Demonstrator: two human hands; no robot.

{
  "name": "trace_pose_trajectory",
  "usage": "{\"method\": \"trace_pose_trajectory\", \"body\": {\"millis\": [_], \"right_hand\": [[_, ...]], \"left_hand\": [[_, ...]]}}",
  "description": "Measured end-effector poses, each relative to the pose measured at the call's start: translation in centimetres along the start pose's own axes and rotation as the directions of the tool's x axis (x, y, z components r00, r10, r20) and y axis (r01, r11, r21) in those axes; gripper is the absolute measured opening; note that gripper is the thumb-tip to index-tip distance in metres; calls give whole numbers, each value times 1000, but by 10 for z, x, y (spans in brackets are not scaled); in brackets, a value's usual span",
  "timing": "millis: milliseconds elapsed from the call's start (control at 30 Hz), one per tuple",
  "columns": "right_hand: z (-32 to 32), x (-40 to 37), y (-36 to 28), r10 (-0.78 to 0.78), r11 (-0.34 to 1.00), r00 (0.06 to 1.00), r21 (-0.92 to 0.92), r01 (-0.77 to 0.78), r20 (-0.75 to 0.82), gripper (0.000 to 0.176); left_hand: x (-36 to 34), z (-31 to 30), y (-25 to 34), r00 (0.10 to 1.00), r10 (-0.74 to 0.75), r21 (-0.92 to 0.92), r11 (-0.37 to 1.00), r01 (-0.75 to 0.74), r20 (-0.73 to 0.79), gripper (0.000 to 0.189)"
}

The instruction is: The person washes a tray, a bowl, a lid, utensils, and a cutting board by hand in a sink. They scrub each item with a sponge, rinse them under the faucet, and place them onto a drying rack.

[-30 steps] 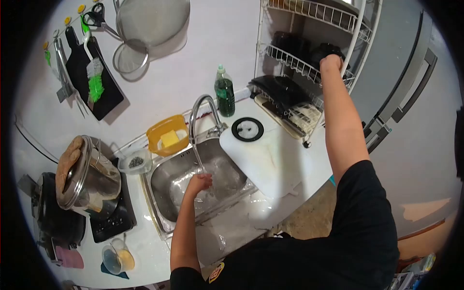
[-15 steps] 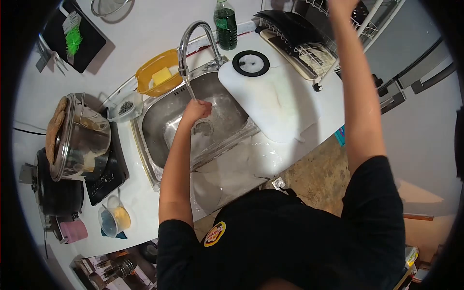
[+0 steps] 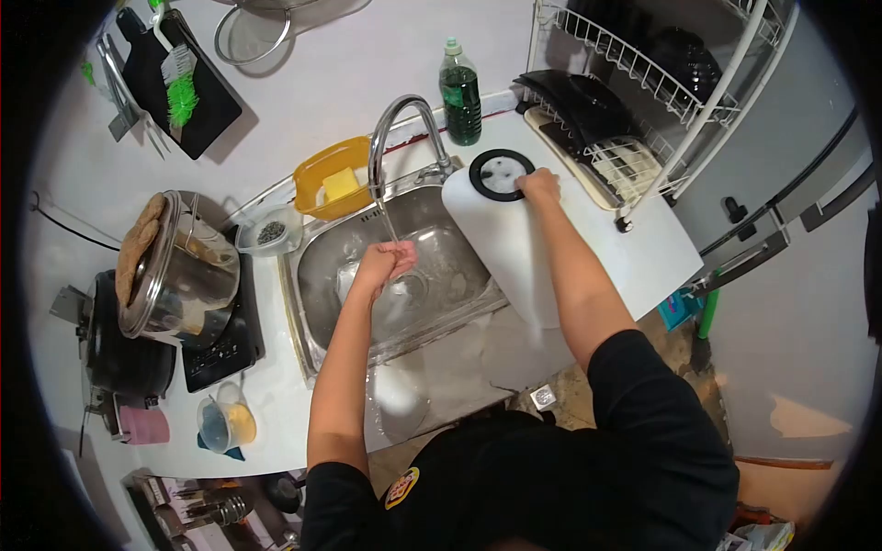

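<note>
Faucet (image 3: 404,106) overhangs the sink (image 3: 312,275); cutting board (image 3: 487,230) seemingly covers its right edge.

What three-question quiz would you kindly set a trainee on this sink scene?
1. True or false: the left hand is under the water running from the curved metal tap.
2. The right hand rests at: A) a yellow plastic tub; B) the round black ring on the white plastic board; C) a steel pot.
3. What colour is the liquid in the clear plastic bottle behind the steel sink?
Key: 1 true; 2 B; 3 green.
</note>
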State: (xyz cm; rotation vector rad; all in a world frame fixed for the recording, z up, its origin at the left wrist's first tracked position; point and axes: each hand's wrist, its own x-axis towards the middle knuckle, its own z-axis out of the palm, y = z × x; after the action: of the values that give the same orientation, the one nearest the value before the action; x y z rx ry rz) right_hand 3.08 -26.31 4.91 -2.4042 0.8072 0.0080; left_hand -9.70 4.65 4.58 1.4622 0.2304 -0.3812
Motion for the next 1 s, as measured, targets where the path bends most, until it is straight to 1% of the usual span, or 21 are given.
{"method": "trace_pose_trajectory", "body": {"millis": [33,100,167,200,233,267,300,333,367,400,433,467,567,600,700,733,800,833,867,967,1000], "right_hand": [[6,-1,2,-21,992,1000,121,22,-11,46],[11,6,7,-56,933,996,352,77,-71,43],[43,8,20,-167,791,973,569,228,-157,42],[43,-13,21,-235,723,972,664,191,-23,43],[45,-41,19,-315,652,944,745,138,101,43],[72,-48,19,-353,401,860,890,-218,369,40],[70,-81,10,-356,325,786,856,-403,505,35],[77,-110,5,-400,212,723,824,-525,563,33],[84,-129,-1,-452,104,651,761,-640,610,31],[100,-131,-4,-429,120,673,777,-618,602,30],[115,-132,-7,-408,141,691,789,-598,597,30],[128,-136,-7,-389,168,702,795,-583,596,30],[92,-150,-1,-611,208,491,724,-657,621,28],[94,-161,1,-596,296,468,720,-628,653,28],[112,-199,-12,-552,359,456,693,-625,698,27],[110,-201,-20,-520,327,481,685,-651,706,28],[118,-174,-20,-601,185,497,714,-675,626,26],[119,-161,-17,-636,108,511,722,-683,579,26],[98,-163,-17,-645,170,495,741,-650,582,28],[101,-180,-19,-594,280,471,716,-639,652,28],[104,-186,-17,-575,321,479,721,-614,663,26]], "left_hand": [[-2,-3,-2,1000,-2,-10,1000,2,-25,26],[-4,0,8,998,10,-39,999,-12,-55,27],[-6,8,22,1000,22,-175,984,-24,-13,28],[-6,12,28,1000,31,-245,969,-28,6,29],[-1,15,30,993,111,-274,955,-116,-33,29],[5,18,31,980,187,-300,933,-201,-74,29],[12,21,30,959,259,-322,903,-283,-118,29],[21,23,22,922,345,-24,935,-354,-173,30],[16,30,19,862,500,379,817,-435,-87,31],[4,42,13,799,598,706,544,-454,53,32],[-7,52,5,749,625,899,168,-405,221,34],[-14,57,-11,772,574,895,143,-423,273,42],[-26,33,-25,764,570,946,-84,-315,304,48],[-20,18,-27,797,564,975,-76,-210,216,50],[-14,6,-29,746,631,974,-199,-110,213,52],[-8,7,-45,720,643,964,-222,-148,259,55],[-29,13,-46,747,572,927,-67,-370,340,58],[-37,13,-40,745,541,882,16,-471,389,59],[-39,8,-31,805,477,926,-54,-374,353,59],[-28,-11,-23,740,658,987,-32,-157,139,59],[-23,-8,-22,724,680,989,-16,-144,116,58]]}}
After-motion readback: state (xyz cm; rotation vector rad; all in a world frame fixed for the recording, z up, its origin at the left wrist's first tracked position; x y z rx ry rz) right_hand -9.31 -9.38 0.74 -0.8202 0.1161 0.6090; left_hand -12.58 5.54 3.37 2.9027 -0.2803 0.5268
